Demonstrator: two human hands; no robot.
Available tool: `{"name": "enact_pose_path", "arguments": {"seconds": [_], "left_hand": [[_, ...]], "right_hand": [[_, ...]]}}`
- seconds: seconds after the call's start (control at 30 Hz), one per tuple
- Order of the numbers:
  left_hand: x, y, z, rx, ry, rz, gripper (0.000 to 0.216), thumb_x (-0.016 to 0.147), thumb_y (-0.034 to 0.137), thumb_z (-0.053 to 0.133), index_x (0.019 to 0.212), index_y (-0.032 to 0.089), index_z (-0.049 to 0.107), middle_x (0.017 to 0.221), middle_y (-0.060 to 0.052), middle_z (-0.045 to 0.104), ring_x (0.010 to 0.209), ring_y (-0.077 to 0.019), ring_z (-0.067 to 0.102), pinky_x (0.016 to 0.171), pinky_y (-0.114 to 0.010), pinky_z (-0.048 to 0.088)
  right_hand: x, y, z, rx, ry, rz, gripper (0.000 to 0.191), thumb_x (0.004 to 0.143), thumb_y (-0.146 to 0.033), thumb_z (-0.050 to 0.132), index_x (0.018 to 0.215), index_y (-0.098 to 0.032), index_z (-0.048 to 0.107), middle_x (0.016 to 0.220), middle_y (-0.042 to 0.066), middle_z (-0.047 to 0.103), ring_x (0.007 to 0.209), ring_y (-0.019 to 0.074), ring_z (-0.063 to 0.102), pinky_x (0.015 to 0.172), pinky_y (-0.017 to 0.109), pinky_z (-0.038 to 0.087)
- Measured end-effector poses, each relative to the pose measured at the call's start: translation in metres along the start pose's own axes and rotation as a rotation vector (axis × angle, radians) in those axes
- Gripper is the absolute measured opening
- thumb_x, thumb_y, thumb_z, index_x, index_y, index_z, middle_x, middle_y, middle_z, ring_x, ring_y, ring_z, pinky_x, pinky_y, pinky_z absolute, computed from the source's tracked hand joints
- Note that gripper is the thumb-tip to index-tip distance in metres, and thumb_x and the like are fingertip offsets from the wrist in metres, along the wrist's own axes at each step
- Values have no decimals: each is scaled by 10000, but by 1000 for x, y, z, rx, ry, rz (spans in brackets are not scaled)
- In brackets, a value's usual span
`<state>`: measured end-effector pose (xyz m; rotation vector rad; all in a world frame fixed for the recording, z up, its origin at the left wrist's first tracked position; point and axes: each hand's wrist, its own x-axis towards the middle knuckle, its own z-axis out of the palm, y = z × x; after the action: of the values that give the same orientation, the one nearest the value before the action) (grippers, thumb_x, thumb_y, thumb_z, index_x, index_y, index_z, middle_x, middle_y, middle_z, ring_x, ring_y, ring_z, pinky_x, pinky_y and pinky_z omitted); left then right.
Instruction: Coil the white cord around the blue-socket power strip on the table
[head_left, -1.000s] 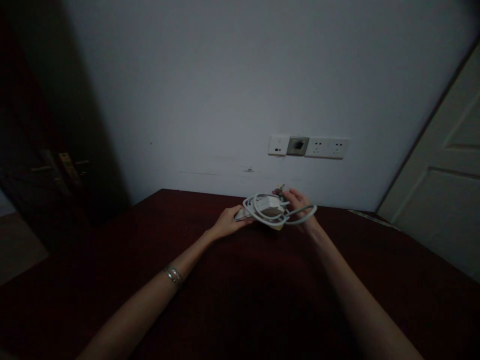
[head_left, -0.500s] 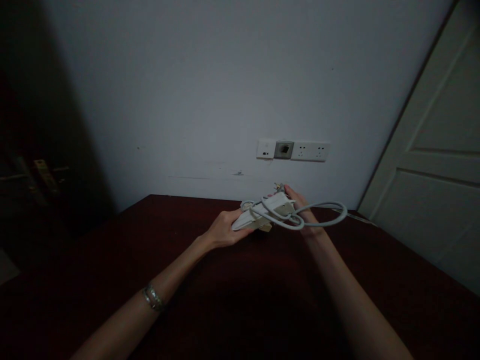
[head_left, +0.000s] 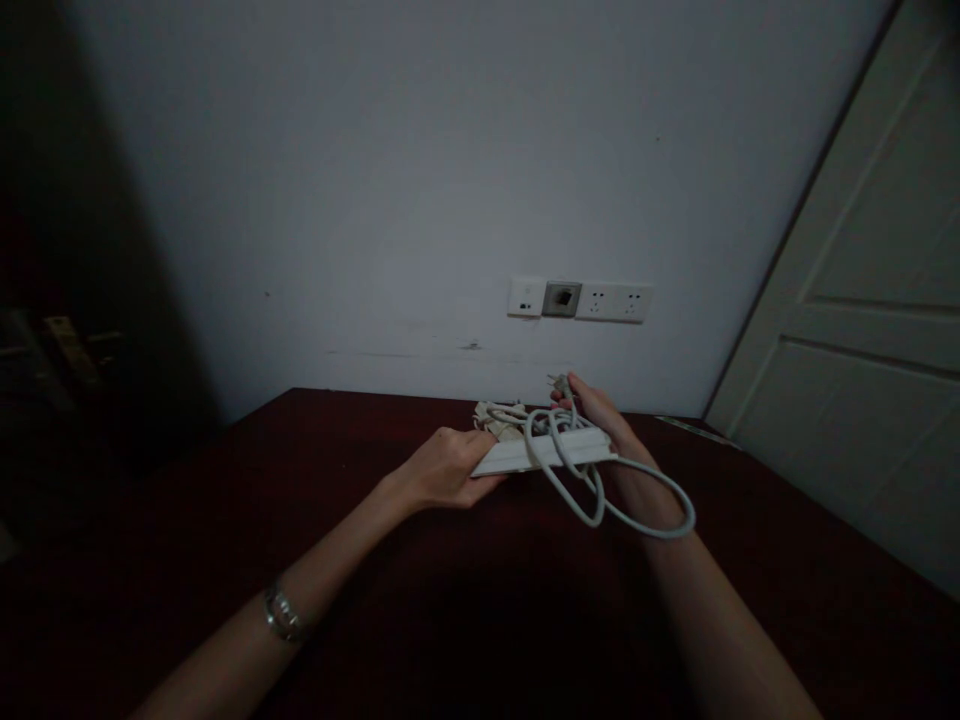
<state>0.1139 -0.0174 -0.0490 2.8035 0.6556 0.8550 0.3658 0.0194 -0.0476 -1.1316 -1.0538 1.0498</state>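
My left hand (head_left: pixel 450 468) is closed round the left end of a white power strip (head_left: pixel 510 458), thumb on top and fingers beneath. A pale grey cord (head_left: pixel 581 505) is looped round the strip, with one large loop hanging over my right forearm. My right hand (head_left: pixel 596 402), beyond the strip's right end, pinches the cord's plug (head_left: pixel 562 384), whose pins point up and to the left. Behind the strip, near my left thumb, is a crumpled beige piece (head_left: pixel 504 420) that I cannot make out. Both hands are above the dark red tabletop.
On the white wall ahead sits a row of wall sockets (head_left: pixel 613 302) with a grey-framed plate (head_left: pixel 562 299) among them. The dark red table (head_left: pixel 360 430) reaches the wall. A pale panelled door (head_left: pixel 885 270) stands at the right, with a thin strip (head_left: pixel 697 432) near its foot.
The power strip has turned, so its long side now faces me and lies more level. The cord loops hang lower, and more of the beige piece shows. The plug stays in my right hand.
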Motion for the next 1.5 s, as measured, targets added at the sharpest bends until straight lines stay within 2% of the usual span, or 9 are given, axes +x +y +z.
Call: {"name": "enact_pose_path", "arguments": {"seconds": [0.3,0.43,0.57,0.77,0.97,1.1,1.23,1.37,1.5], "left_hand": [[2,9,-6,338,-123,149,198,768,241,502,908,134,592,886,-121,630,747,-200,566,664,-303,425],[1,-2,-5,242,-89,121,267,742,255,554,976,138,604,975,-127,633,834,-224,587,728,-310,428],[-3,-18,4,54,-14,-4,278,732,281,593,985,176,640,891,-78,664,789,-202,604,710,-282,427],[-4,-19,30,-324,-17,-88,385,732,171,570,1115,163,612,995,-54,673,830,-179,619,725,-244,453],[-6,-24,30,-22,103,21,426,699,96,522,1111,177,598,1019,-68,645,930,-202,585,789,-327,477],[-7,-24,17,318,137,194,582,658,89,529,1237,137,503,1128,-126,584,1028,-243,526,851,-396,468],[-7,-14,7,579,138,235,548,701,118,526,1246,135,480,1108,-135,584,977,-256,533,757,-384,500],[-6,-4,5,694,151,273,510,735,128,515,1242,113,468,1101,-148,591,979,-257,542,752,-378,507],[-5,1,5,711,173,295,494,752,130,501,1244,108,455,1127,-157,587,1005,-259,543,765,-383,511]], "right_hand": [[-13,-8,5,-58,-159,23,469,652,-638,621,626,-185,499,351,-96,280,330,89,412,330,201,356],[-15,-13,10,-56,-156,-40,475,634,-633,649,638,-191,475,366,-101,289,321,81,412,316,188,345],[-18,-23,20,13,-70,-215,470,656,-633,634,746,-216,437,530,-94,440,320,20,318,378,203,428],[-26,-27,32,11,95,-580,411,734,-574,592,925,-256,415,637,-88,469,341,29,350,360,195,401],[-26,-20,30,-193,198,-737,346,825,-482,527,1041,-239,407,752,-37,539,421,54,468,382,188,402],[-24,-17,33,-261,286,-694,379,827,-517,498,1035,-214,405,694,-31,529,505,99,534,417,205,443],[-19,-12,33,-231,372,-585,468,799,-618,457,1013,-206,396,664,-44,513,432,100,530,372,204,399],[-13,-12,27,-91,409,-424,507,739,-663,503,953,-211,421,650,-55,522,356,77,473,337,202,369],[-6,-10,20,-6,349,-190,467,762,-659,476,763,-192,465,484,-45,488,302,84,424,311,209,348]]}}
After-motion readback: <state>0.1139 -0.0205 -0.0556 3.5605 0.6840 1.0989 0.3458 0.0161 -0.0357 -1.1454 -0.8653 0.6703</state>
